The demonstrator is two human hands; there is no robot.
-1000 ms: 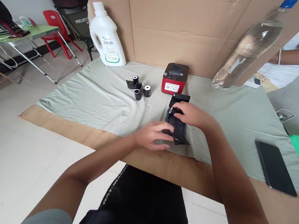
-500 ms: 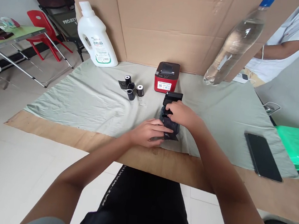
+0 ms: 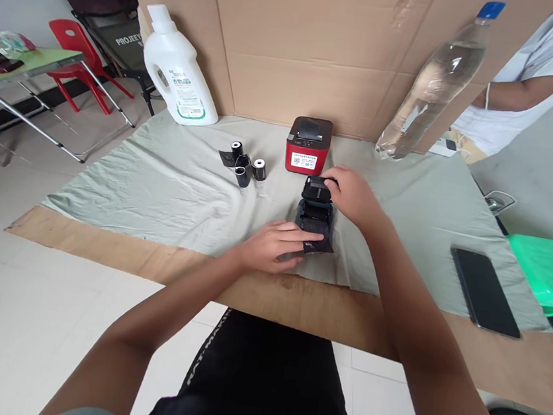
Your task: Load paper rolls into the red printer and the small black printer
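Note:
A small black printer [image 3: 314,216] lies on the pale green cloth [image 3: 159,181] near the table's front. Its hinged lid [image 3: 316,189] stands raised at the far end. My right hand [image 3: 355,195] grips that lid with fingers curled over it. My left hand [image 3: 276,246] rests on the cloth at the printer's near left corner, fingers pressed on a black strip [image 3: 316,247] that comes out of the front. Whether a roll sits inside is hidden.
A red and black printer [image 3: 308,145] stands behind it. Three black paper rolls [image 3: 246,161] lie to the left, a white detergent bottle [image 3: 177,69] and a clear water bottle [image 3: 433,85] at the cardboard wall. A phone [image 3: 485,291] lies right; another person's arm [image 3: 524,89] shows far right.
My right hand has moved from the printer's body back to its lid and taken hold of it. My left hand stays at the front corner. The camera has shifted slightly.

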